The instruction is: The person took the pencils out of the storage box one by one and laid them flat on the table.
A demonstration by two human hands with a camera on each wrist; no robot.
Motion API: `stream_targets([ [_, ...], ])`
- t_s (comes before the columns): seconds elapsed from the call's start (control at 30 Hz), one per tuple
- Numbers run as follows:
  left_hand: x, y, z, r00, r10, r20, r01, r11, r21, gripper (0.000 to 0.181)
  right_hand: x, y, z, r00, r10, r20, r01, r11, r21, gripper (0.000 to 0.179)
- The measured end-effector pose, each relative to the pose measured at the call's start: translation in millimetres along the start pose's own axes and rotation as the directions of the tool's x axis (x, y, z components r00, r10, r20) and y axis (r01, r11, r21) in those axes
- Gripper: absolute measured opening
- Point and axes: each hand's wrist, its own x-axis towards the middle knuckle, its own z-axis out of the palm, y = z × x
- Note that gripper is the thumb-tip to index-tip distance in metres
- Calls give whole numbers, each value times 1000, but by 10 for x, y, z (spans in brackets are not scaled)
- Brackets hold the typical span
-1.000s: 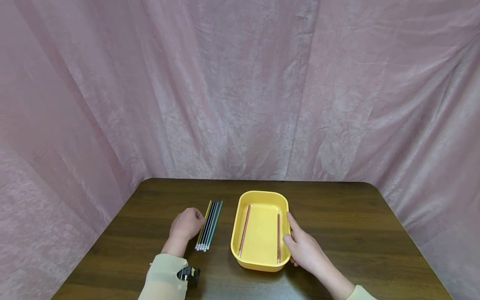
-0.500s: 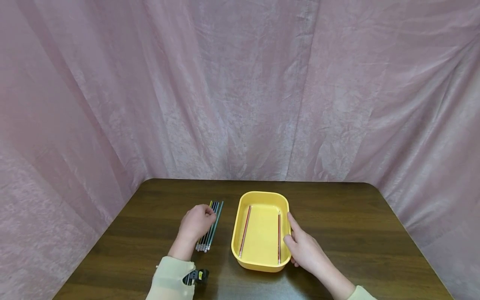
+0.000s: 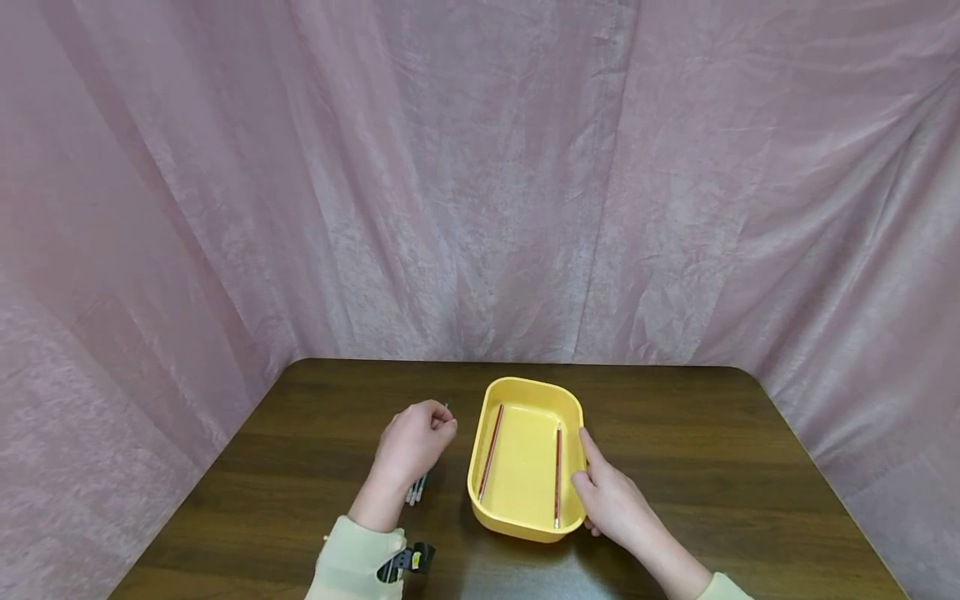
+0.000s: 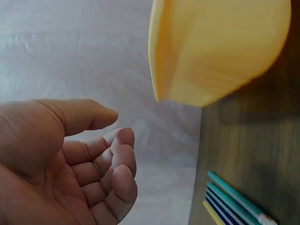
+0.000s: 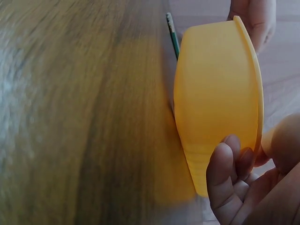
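Observation:
My right hand point(image 3: 617, 502) grips the right side of a yellow plastic tray point(image 3: 521, 467), thumb over the rim and fingers against the outer wall point(image 5: 215, 84). Inside lie two red pencils, a left one point(image 3: 491, 452) along one wall and a right one point(image 3: 557, 477) along the other. To the left of the tray, my left hand point(image 3: 411, 442) hovers above a row of several pencils point(image 4: 234, 201), hiding most of them from the head camera. Its fingers point(image 4: 123, 180) are loosely bent, with nothing between them and the thumb. Teal, dark blue and yellow pencils show in the left wrist view.
Everything stands on a dark brown wooden table point(image 3: 697, 450). A pink curtain point(image 3: 480, 183) hangs behind its far edge and around both sides. A black strap point(image 3: 405, 562) is on the left wrist.
My left hand has moved right across the pencil row, towards the tray. The tray has shifted slightly right and turned a little, with my right hand still holding it.

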Motion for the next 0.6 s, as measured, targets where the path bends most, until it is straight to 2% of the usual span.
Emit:
stream_targets([
  [0.2, -55, 193, 42, 998, 62, 2, -62, 998, -13, 6, -2, 12, 2, 1000, 5, 6, -5, 1000, 18, 74],
  [0.33, -81, 305, 82, 997, 82, 16, -82, 997, -14, 5, -4, 3, -1, 1000, 2, 8, -2, 1000, 22, 74],
  [0.6, -114, 428, 228, 993, 108, 37, -108, 994, -7, 4, -19, -2, 4, 1000, 0, 7, 0, 999, 33, 75],
])
